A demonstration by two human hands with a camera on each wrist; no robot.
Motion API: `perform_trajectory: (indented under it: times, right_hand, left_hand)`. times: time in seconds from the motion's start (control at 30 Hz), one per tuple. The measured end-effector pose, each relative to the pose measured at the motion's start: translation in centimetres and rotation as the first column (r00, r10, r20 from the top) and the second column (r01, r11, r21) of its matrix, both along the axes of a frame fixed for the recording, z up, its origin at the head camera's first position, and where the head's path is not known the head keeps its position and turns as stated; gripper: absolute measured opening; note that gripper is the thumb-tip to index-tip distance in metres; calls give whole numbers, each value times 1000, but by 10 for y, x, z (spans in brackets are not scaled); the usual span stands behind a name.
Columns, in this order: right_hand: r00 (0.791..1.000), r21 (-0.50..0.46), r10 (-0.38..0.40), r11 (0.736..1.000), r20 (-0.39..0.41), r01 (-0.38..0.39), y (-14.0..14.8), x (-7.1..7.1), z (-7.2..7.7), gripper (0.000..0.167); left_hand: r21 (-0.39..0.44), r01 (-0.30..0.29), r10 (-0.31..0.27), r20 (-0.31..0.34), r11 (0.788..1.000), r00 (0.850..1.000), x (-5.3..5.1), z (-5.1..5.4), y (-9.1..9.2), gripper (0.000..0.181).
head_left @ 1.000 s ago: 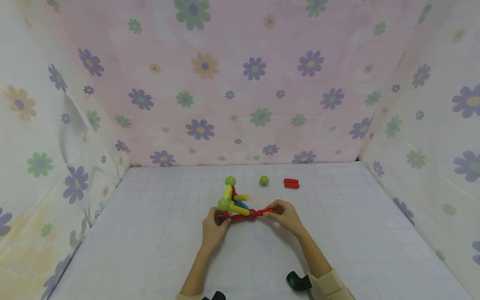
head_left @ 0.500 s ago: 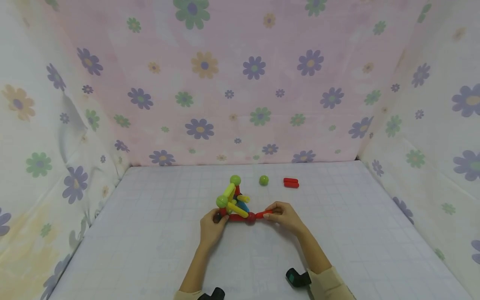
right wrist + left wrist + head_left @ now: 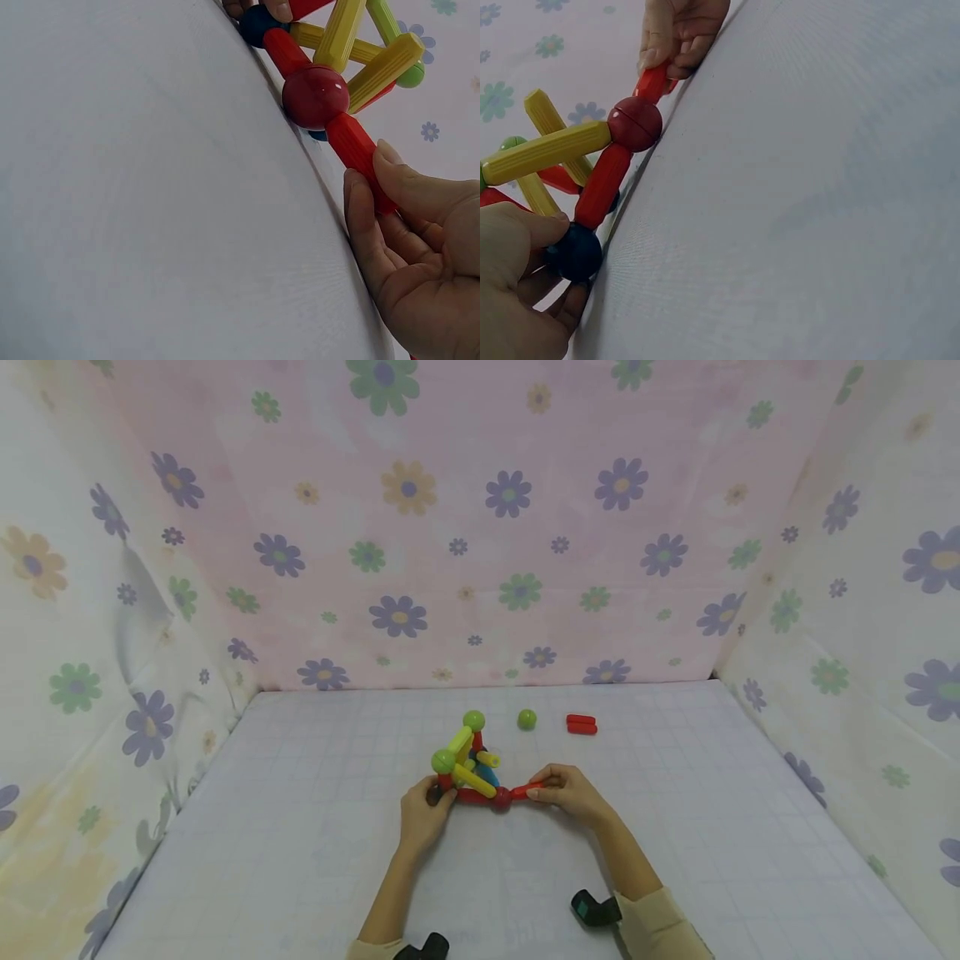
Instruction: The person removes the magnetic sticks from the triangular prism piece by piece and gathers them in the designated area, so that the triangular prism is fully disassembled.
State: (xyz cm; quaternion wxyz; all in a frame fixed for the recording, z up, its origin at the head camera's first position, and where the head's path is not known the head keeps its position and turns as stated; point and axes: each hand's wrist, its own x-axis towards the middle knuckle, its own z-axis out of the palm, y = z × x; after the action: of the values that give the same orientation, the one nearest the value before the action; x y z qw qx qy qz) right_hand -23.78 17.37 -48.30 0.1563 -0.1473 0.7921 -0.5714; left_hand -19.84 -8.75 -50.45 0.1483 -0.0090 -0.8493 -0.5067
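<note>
A toy frame of ribbed rods and balls stands on the white table between both hands. My left hand grips its dark blue ball between thumb and fingers. From that ball a red rod runs to a dark red ball. On the far side of the red ball another red rod touches it, pinched at its outer end by my right hand. A yellow rod slants from the red ball up to a green ball. A second green ball tops the back of the frame.
Behind the frame lies a loose green ball. Two red rods lie side by side to its right. Flowered cloth walls enclose the white table at the back and sides.
The frame has turned a little, its back green ball shifting right and its front one slightly up. The hands have barely moved and keep their holds.
</note>
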Motion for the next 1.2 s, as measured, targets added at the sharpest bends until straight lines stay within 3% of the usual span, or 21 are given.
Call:
perform_trajectory:
  times: [0.17,0.27,0.4,0.5,0.6,0.73,0.87,1.2]
  right_hand:
    - [1000,-7,4,1000,5,-4,-5,8,17,24]
    - [1000,-10,-16,1000,1,16,-6,12,20,25]
    - [999,-21,-43,999,-26,43,-8,9,11,24]
    - [996,-25,-66,998,-52,65,-9,3,-2,24]
    - [992,-23,-97,995,-78,95,-13,0,-9,25]
    - [985,-19,-138,990,-105,137,-22,-1,-9,26]
    - [984,-32,-143,990,-103,140,-33,-3,-10,25]
    - [988,-31,-91,996,-127,88,-46,-6,-14,22]
  left_hand:
    - [21,-37,36,10,999,999,0,0,1,25]
    - [65,-113,113,4,991,994,1,0,4,25]
    - [108,-227,230,-12,968,973,1,0,7,23]
    - [105,-268,272,-23,958,962,2,0,8,22]
    - [131,-244,251,-39,961,967,3,-2,10,23]
    - [193,-128,144,-75,973,987,3,-4,14,30]
    - [207,-39,64,-113,978,992,4,-3,19,34]
    - [184,-82,98,-80,980,992,-4,-6,25,33]
